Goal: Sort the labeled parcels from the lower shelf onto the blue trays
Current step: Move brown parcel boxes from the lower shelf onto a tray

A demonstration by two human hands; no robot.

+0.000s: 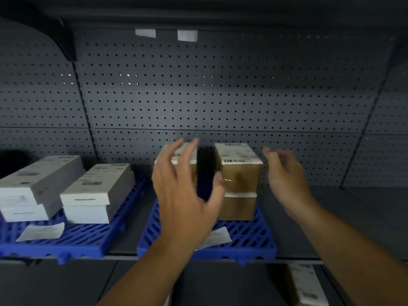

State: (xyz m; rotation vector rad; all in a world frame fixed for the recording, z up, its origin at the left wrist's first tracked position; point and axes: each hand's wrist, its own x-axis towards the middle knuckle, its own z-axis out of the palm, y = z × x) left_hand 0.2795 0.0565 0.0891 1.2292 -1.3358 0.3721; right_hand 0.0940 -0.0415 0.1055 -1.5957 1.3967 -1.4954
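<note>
Two stacks of brown labeled parcels stand on the middle blue tray (247,237): the right stack (239,182) is in plain sight, the left stack (186,160) is mostly hidden behind my left hand (185,195). That hand hovers in front of the left stack with fingers spread, holding nothing. My right hand (284,175) floats just right of the right stack, fingers loosely curled and apart from the parcel. On the left blue tray (72,239) lie several white and grey boxes (97,191). Another labeled parcel (305,286) sits on the lower shelf at bottom right.
A grey pegboard wall (220,96) backs the shelf. Loose paper labels lie on the left tray (42,231) and on the middle tray (217,237). Bare grey shelf (357,206) stretches to the right of the middle tray.
</note>
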